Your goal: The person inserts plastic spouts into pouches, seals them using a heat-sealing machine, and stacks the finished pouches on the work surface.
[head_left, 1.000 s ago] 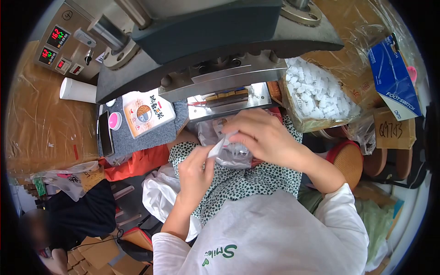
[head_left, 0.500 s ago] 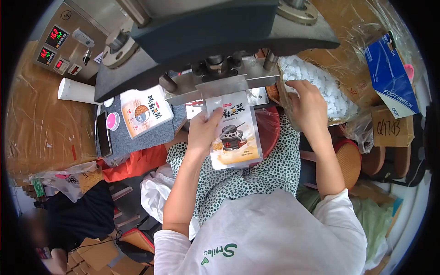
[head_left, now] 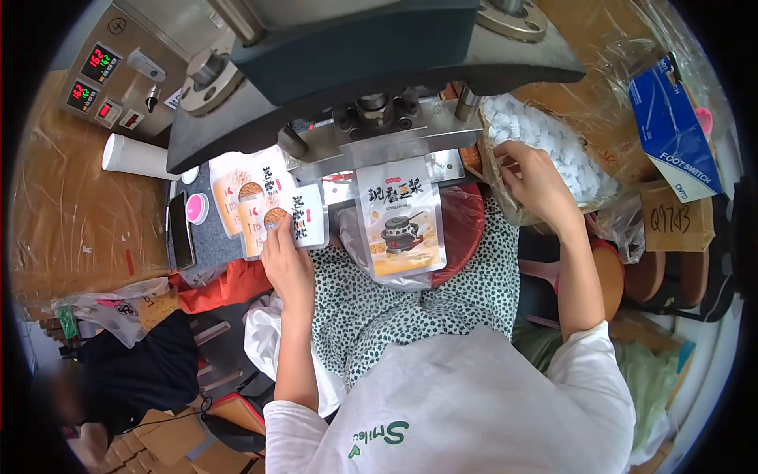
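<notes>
across the far middle of a crowded work corner, a dark press (head_left: 363,55); at far left, a metal control box (head_left: 146,47); down the left side, a film-wrapped carton (head_left: 87,197). beside that, a grey cloth (head_left: 207,241) with a phone (head_left: 181,233), a pink-lidded jar (head_left: 197,208) and a stack of bags (head_left: 227,174). at near left, a co-worker (head_left: 142,363) in dark clothing. over the spotted fabric of the lap, a red tub (head_left: 467,233) with clear plastic. readable: "foot switch" on a blue box (head_left: 675,130) at far right, red "162" on the control box, "smile" on the white shirt (head_left: 474,403), "soybean milk" on the middle bag (head_left: 403,225). there, face up over the tub, top edge at the press's metal bar, no telling whether clamped. left hand (head_left: 286,261) reaching forward, fingers closed on the lower part of a loose bag (head_left: 314,209), partly over the stack. right hand (head_left: 538,183) bent inward at the near edge of a box of small white spouts (head_left: 549,142), fingers curled and partly apart; impossible to tell whether holding a spout.
</notes>
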Available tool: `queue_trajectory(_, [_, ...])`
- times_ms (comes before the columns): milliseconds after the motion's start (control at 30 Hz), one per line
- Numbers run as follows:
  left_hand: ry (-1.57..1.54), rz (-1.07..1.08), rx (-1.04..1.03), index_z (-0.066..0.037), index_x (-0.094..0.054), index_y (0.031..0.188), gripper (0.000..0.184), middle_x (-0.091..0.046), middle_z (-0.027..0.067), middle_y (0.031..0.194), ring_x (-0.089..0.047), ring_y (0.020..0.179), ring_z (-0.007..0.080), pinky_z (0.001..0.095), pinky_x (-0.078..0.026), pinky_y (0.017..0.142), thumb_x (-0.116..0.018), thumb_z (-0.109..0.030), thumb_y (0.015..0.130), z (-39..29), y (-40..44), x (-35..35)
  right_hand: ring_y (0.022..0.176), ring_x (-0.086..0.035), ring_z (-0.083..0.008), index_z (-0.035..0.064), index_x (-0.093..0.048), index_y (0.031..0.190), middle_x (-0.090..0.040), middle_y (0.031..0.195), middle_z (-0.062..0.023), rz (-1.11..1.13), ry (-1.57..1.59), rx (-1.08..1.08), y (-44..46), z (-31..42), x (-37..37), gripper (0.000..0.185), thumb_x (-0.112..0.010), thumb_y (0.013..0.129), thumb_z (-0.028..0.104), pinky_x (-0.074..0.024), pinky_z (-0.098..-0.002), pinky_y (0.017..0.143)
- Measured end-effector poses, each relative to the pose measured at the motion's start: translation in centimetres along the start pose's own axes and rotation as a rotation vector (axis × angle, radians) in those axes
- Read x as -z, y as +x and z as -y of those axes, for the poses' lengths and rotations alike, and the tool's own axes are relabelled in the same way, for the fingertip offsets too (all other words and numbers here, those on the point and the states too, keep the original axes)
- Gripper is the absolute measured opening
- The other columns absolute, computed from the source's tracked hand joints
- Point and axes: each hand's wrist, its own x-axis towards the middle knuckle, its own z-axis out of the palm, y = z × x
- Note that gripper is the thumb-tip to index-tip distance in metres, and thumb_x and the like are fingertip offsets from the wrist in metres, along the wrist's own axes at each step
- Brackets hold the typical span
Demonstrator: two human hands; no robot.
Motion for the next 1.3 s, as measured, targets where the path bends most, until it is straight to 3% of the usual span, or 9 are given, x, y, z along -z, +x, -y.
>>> queue_trajectory(200, [-0.130,0.068,0.088,-0.001,-0.067,0.106,0.022,-0.064,0.0179,0.089,-0.062,0.080,0.0380,0.0444,-0.049,0.071,-0.065,0.002,0.084,-1.7,0.9,3.1,0.086,-0.066,-0.0394,-0.0029,-0.065,0.099,-0.066,0.098,-0.0206,-0.149,-0.137,0.031,-0.8,0.6,0.0,0.019,-0.067,0.081,-0.002,-0.0512,-0.0433,0.079])
queue_trajectory(300, [-0.291,0.119,0.096,0.001,-0.068,0.103,0.016,-0.064,0.0192,0.089,-0.062,0.080,0.0381,0.0439,-0.049,0.071,-0.065,-0.001,0.088,-3.1,0.2,4.2,0.080,-0.067,-0.0319,-0.0015,-0.066,0.096,-0.066,0.094,-0.0158,-0.206,-0.066,-0.027,-1.2,0.4,0.3,0.018,-0.072,0.079,0.000,-0.0524,-0.0386,0.075])
queue_trajectory(400, [-0.369,0.101,0.103,0.001,-0.068,0.103,0.024,-0.064,0.0184,0.091,-0.063,0.081,0.0382,0.0429,-0.050,0.072,-0.063,0.006,0.080,-5.4,0.2,5.2,0.081,-0.068,-0.0236,-0.0014,-0.066,0.095,-0.067,0.094,-0.0133,-0.251,0.225,0.022,-2.1,2.6,0.9,0.020,-0.075,0.078,0.001,-0.0526,-0.0331,0.072])
queue_trajectory(500, [-0.380,0.111,0.062,0.001,-0.068,0.104,0.032,-0.065,0.0175,0.092,-0.064,0.083,0.0385,0.0438,-0.051,0.072,-0.061,0.010,0.073,-6.5,0.0,5.0,0.083,-0.068,-0.0200,-0.0011,-0.066,0.096,-0.067,0.093,-0.0117,-0.100,0.450,0.061,-2.5,4.6,-0.3,0.021,-0.076,0.079,0.003,-0.0526,-0.0301,0.072])
queue_trajectory(667, [-0.359,0.076,0.014,-0.001,-0.068,0.103,0.032,-0.065,0.0165,0.092,-0.064,0.082,0.0378,0.0440,-0.052,0.071,-0.062,0.010,0.073,-7.6,0.0,5.1,0.083,-0.069,-0.0249,-0.0041,-0.065,0.107,-0.067,0.099,-0.0148,-0.084,0.345,0.222,-2.8,6.8,-2.2,0.022,-0.069,0.085,-0.003,-0.0565,-0.0345,0.075])
queue_trajectory(867, [-0.350,0.117,0.000,-0.003,-0.068,0.100,0.031,-0.063,0.0148,0.087,-0.063,0.079,0.0358,0.0441,-0.050,0.068,-0.063,0.009,0.072,-8.6,-0.2,5.6,0.095,-0.068,-0.0272,-0.0021,-0.062,0.112,-0.064,0.107,-0.0153,0.061,0.736,0.010,-3.4,6.7,-4.0,0.025,-0.066,0.087,-0.002,-0.0541,-0.0335,0.079])
queue_trajectory(1000, [-0.320,0.091,-0.050,-0.004,-0.068,0.100,0.031,-0.061,0.0137,0.084,-0.062,0.077,0.0342,0.0439,-0.049,0.068,-0.064,0.008,0.071,-9.3,0.0,5.8,0.090,-0.068,-0.0267,-0.0020,-0.061,0.108,-0.064,0.104,-0.0140,-0.030,0.572,0.388,-3.0,7.9,-4.8,0.020,-0.064,0.088,-0.001,-0.0536,-0.0343,0.078])
queue_trajectory(1200, [-0.442,0.121,-0.189,0.001,-0.067,0.096,0.022,-0.062,0.0162,0.086,-0.061,0.075,0.0372,0.0400,-0.050,0.066,-0.065,0.008,0.075,-9.8,0.5,5.9,0.095,-0.069,-0.0279,-0.0008,-0.060,0.110,-0.065,0.103,-0.0129,0.092,0.590,0.372,-3.3,7.9,-5.8,0.023,-0.067,0.089,0.004,-0.0537,-0.0371,0.083])
queue_trajectory(1300, [-0.627,0.282,-0.111,0.001,-0.068,0.096,0.012,-0.064,0.0134,0.079,-0.062,0.067,0.0294,0.0350,-0.048,0.062,-0.067,0.000,0.084,-9.8,0.2,5.0,0.102,-0.069,-0.0275,-0.0011,-0.059,0.112,-0.067,0.109,-0.0133,0.178,0.746,0.249,-3.1,6.7,-6.6,0.027,-0.069,0.089,0.007,-0.0542,-0.0367,0.085])
